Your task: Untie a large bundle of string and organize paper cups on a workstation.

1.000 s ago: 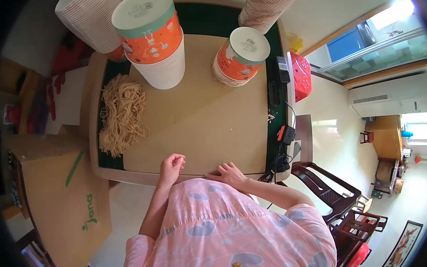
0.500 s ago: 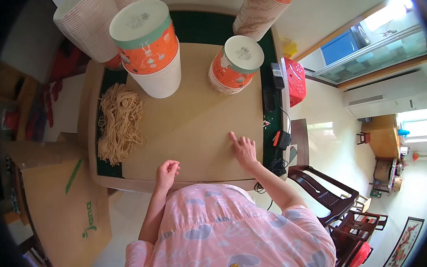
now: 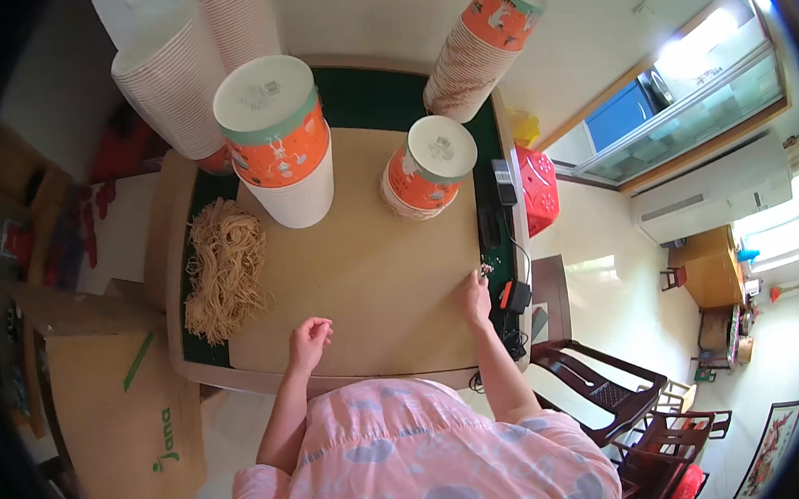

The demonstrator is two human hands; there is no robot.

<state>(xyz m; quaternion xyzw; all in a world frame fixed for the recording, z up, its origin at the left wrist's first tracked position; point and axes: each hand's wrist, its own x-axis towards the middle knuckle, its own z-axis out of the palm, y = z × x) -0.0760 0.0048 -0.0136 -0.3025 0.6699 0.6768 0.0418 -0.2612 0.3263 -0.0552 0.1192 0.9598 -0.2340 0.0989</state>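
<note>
My left hand [image 3: 309, 345] hovers over the near edge of the brown board [image 3: 356, 289], its fingers curled in and nothing visible in them. At the board's right edge, my right hand [image 3: 477, 298] has its fingertips drawn together at a small scatter of tiny pink and white pieces [image 3: 487, 270]. Whether a piece is between those fingertips is too small to make out. To the left lies a bundle of tan cord [image 3: 224, 274]. Farther back stand an upside-down stack of orange-and-green paper buckets [image 3: 277, 156] and a shorter orange bucket [image 3: 423, 179] with cord around its lower part.
Tall stacks of white paper buckets [image 3: 169, 94] rise at the back left, and a cord-wrapped bucket stack [image 3: 477, 57] at the back right. A black-and-orange plug adapter [image 3: 515, 295] with cables lies on the right edge. A cardboard box [image 3: 121, 413] stands left, wooden chairs [image 3: 600, 379] right.
My right hand has moved right, from the board to the tiny pieces at its edge, and its fingers have drawn together. My left hand stays curled. The whole view has shifted a little.
</note>
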